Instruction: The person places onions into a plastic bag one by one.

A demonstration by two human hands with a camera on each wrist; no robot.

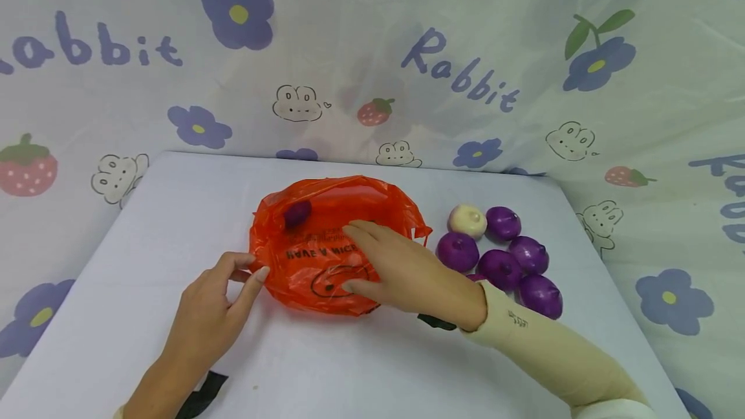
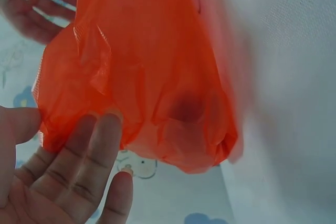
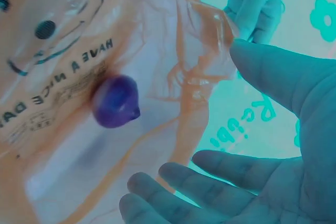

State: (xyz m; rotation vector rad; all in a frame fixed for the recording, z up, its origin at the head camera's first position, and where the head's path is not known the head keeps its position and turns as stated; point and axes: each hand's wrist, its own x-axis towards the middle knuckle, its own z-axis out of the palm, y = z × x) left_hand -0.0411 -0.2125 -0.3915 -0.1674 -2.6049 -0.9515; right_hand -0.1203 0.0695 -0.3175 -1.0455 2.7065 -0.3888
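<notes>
A red plastic bag (image 1: 343, 202), printed with black lettering and a face, stands with its mouth spread on the white table. One purple onion (image 3: 116, 102) lies inside it, toward the back left in the head view. My left hand (image 1: 212, 309) pinches the bag's left rim between thumb and fingers. Over the bag's mouth, on its right side, reaches my right hand (image 1: 401, 267); its fingers are extended and apart, with nothing between them. In the right wrist view the palm faces the bag opening. Through the bag's side the onion shows as a dark patch in the left wrist view.
Several purple onions (image 1: 528, 255) and one white onion (image 1: 467, 222) sit grouped to the right of the bag, some partly behind my right forearm. The white table (image 1: 174, 212) ends at a printed cloth backdrop (image 1: 326, 50).
</notes>
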